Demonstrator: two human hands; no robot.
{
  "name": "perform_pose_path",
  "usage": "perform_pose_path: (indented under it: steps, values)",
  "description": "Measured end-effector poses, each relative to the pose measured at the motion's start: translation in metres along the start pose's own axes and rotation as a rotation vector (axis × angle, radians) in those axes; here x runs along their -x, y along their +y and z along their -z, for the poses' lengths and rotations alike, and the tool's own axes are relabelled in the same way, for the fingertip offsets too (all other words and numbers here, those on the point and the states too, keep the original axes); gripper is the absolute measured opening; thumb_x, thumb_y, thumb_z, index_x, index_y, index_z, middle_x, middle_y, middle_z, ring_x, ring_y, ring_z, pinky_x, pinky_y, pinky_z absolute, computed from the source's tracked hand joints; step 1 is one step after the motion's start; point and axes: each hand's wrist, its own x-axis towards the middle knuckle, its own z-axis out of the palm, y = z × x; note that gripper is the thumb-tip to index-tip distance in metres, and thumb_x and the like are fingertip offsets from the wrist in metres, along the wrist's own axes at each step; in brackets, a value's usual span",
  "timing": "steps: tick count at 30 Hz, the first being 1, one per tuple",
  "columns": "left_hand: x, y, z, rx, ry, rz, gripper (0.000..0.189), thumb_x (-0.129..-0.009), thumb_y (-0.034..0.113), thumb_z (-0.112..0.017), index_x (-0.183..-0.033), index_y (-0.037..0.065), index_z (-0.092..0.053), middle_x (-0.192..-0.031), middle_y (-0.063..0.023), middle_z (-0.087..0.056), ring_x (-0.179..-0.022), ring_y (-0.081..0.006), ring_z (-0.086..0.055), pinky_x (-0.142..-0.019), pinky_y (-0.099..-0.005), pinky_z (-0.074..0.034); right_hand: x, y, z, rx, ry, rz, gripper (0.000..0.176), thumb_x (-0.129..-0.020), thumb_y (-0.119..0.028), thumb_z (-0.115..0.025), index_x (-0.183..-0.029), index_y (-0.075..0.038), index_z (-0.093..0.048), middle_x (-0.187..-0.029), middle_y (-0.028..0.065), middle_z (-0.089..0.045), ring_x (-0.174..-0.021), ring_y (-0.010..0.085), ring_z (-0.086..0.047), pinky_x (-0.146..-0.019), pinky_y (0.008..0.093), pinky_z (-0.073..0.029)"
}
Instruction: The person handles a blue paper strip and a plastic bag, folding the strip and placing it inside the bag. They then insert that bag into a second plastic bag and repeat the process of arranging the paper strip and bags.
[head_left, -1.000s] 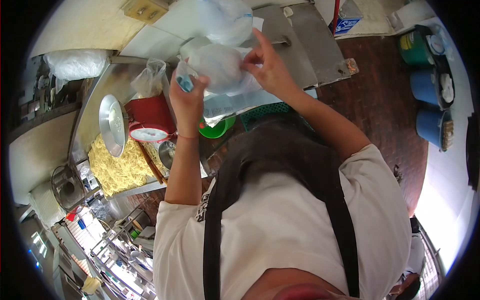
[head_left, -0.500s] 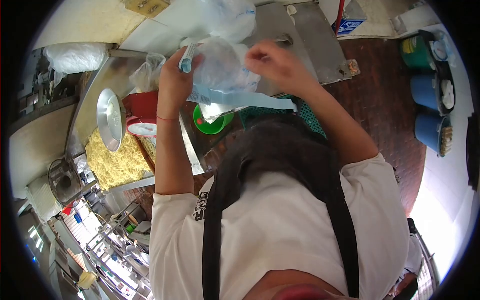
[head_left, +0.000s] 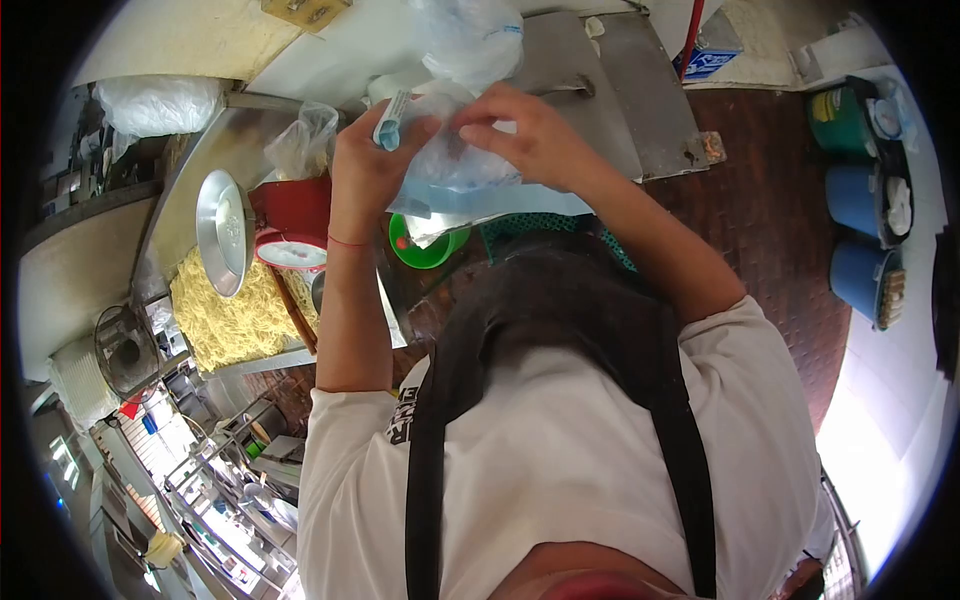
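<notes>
My left hand (head_left: 368,165) is closed around a curled light-blue label strip (head_left: 390,122) with small print on it. Its thumb presses against a clear plastic bag (head_left: 450,165). The fingers of my right hand (head_left: 530,140) are pinched together at the top of this bag, close to my left thumb. A flat length of the pale blue strip (head_left: 500,199) runs along the near side of the bag. What the bag contains is blurred and partly hidden by my hands.
To the left are a red scale (head_left: 290,215) with a metal pan (head_left: 224,235) and a heap of yellow noodles (head_left: 225,320). A green basin (head_left: 430,252) sits below my hands. Another plastic bag (head_left: 468,40) lies beyond them. Blue bins (head_left: 855,205) line the right wall.
My right hand has moved left and in to the bag, its fingertips now meeting near my left thumb. The loose end of the blue strip is now partly behind my right forearm.
</notes>
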Motion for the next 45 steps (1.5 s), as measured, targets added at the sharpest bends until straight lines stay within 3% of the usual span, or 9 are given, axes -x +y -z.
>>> perform_pose_path:
  steps: [9,15,18,21,24,30,36,38,45]
  values:
    - [-0.005,-0.006,0.003,0.05,-0.004,0.079,0.034,-0.087,0.022,-0.076,-0.113,0.002,-0.071,-0.093,-0.0071,-0.074,-0.083,-0.01,-0.066,-0.076,-0.0274,-0.052,-0.013,0.024,-0.021,-0.122,0.248,-0.418,0.087,-0.077,-0.041,-0.083,-0.138,0.0,-0.038,-0.103,0.0121,-0.059,-0.091,0.0211,-0.059,-0.084,0.0338,-0.051]
    - [-0.008,-0.012,0.002,0.077,0.013,0.094,0.035,-0.087,0.023,-0.076,-0.114,0.002,-0.071,-0.094,-0.0075,-0.074,-0.084,-0.0095,-0.065,-0.077,-0.0273,-0.052,-0.002,0.061,-0.037,0.249,0.271,0.069,0.087,-0.086,-0.045,-0.074,-0.146,0.002,-0.03,-0.126,0.0207,-0.054,-0.115,0.03,-0.054,-0.097,0.039,-0.047]
    - [-0.008,-0.018,0.002,0.085,0.025,0.066,0.036,-0.087,0.025,-0.076,-0.115,0.002,-0.07,-0.094,-0.0078,-0.074,-0.084,-0.0099,-0.065,-0.077,-0.0276,-0.052,-0.01,0.06,-0.031,-0.239,0.286,-0.385,0.096,-0.087,-0.049,-0.071,-0.15,0.005,-0.023,-0.137,0.025,-0.047,-0.129,0.0358,-0.046,-0.108,0.0432,-0.037]
    - [-0.006,-0.011,-0.001,0.043,0.023,0.085,0.036,-0.088,0.025,-0.076,-0.115,0.002,-0.07,-0.094,-0.0084,-0.074,-0.084,-0.0107,-0.066,-0.077,-0.0278,-0.052,0.005,0.044,-0.035,0.017,0.226,0.002,0.104,-0.083,-0.049,-0.075,-0.15,0.007,-0.02,-0.142,0.0261,-0.043,-0.134,0.039,-0.04,-0.112,0.0452,-0.031]
    - [-0.007,-0.01,0.0,0.06,0.031,0.091,0.036,-0.088,0.025,-0.075,-0.115,0.002,-0.07,-0.094,-0.0088,-0.074,-0.083,-0.0112,-0.066,-0.077,-0.0278,-0.052,0.011,0.039,-0.053,0.31,0.168,0.02,0.108,-0.08,-0.046,-0.078,-0.151,0.007,-0.018,-0.144,0.0267,-0.041,-0.134,0.0406,-0.04,-0.113,0.0454,-0.031]
    - [-0.006,-0.009,0.0,0.084,0.028,0.11,0.035,-0.088,0.024,-0.075,-0.115,0.002,-0.07,-0.093,-0.0088,-0.074,-0.083,-0.0112,-0.065,-0.077,-0.0277,-0.052,0.008,0.044,-0.041,0.021,0.149,0.067,0.106,-0.08,-0.045,-0.079,-0.151,0.007,-0.019,-0.145,0.0281,-0.039,-0.135,0.0408,-0.04,-0.112,0.045,-0.032]
    - [-0.005,-0.015,0.0,0.083,0.058,0.017,0.035,-0.085,0.019,-0.078,-0.115,0.002,-0.07,-0.095,-0.0077,-0.073,-0.083,-0.0118,-0.065,-0.077,-0.0268,-0.051,0.001,0.104,-0.028,-0.109,0.15,-0.409,0.07,-0.098,-0.04,-0.06,-0.152,-0.006,-0.03,-0.141,0.0174,-0.049,-0.13,0.0294,-0.049,-0.109,0.0404,-0.038]
    - [0.001,-0.011,-0.001,-0.053,0.096,-0.168,0.033,-0.082,0.015,-0.079,-0.112,0.001,-0.07,-0.094,-0.0064,-0.072,-0.082,-0.0122,-0.065,-0.076,-0.0262,-0.051,0.012,0.11,-0.019,-0.028,0.177,-0.307,0.062,-0.099,-0.035,-0.06,-0.148,-0.006,-0.036,-0.136,0.015,-0.054,-0.127,0.0266,-0.051,-0.108,0.0388,-0.04]
    - [0.014,-0.025,0.004,-0.032,0.45,-0.299,0.021,-0.075,0.001,-0.08,-0.093,0.001,-0.069,-0.079,-0.0048,-0.064,-0.071,-0.0132,-0.058,-0.07,-0.0252,-0.048,0.039,0.051,-0.003,0.102,0.19,-0.161,0.044,-0.094,-0.02,-0.064,-0.132,-0.002,-0.052,-0.124,0.0133,-0.061,-0.112,0.0253,-0.06,-0.1,0.0378,-0.045]
